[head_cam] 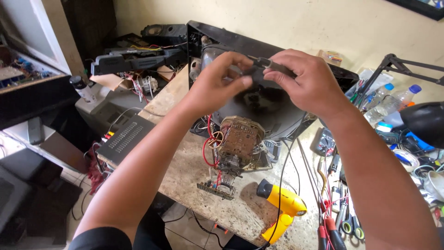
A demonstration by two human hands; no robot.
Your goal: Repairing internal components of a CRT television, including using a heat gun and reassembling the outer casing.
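My left hand (217, 81) and my right hand (303, 81) meet above the back of a dark picture tube (263, 104) that lies face down in its black front frame (203, 32) on the workbench. Both hands pinch a small dark part (256, 69) between their fingertips; its exact kind is hard to tell. Below the hands the tube's neck carries a copper-wound yoke (238, 139) with red wires and a small circuit board (215, 190) at its end.
A yellow hot-air gun (284, 203) lies on the stone bench top (185, 166) near the front edge. Screwdrivers, pliers and scissors (337, 217) crowd the right side, with plastic bottles (393, 99) and a black lamp (423, 120). Opened electronics cases (125, 134) sit at left.
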